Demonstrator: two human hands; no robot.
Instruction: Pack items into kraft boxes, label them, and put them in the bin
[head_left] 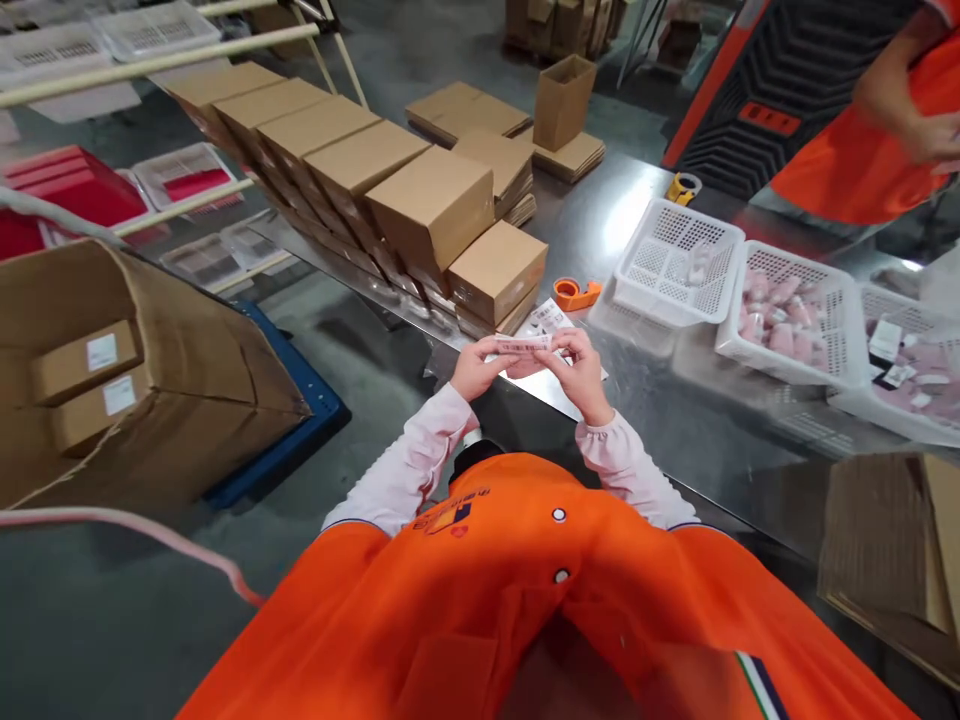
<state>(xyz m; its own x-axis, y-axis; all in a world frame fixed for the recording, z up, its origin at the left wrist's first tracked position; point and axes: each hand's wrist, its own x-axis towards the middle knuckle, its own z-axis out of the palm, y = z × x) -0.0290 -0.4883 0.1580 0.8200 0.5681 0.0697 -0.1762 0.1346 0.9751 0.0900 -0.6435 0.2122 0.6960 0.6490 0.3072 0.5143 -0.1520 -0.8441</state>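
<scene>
A small white paper label strip with dark printed lines (523, 345) is held flat between the left hand (474, 368) and the right hand (581, 372). The fingers of both pinch its ends, just above the near edge of the shiny steel counter (600, 215). Behind it, a row of closed brown cardboard boxes (431, 205) runs far-left. An orange tape dispenser (576, 293) and white perforated plastic baskets (679, 262) lie to the right. A grey concrete floor (360, 350) lies left.
</scene>
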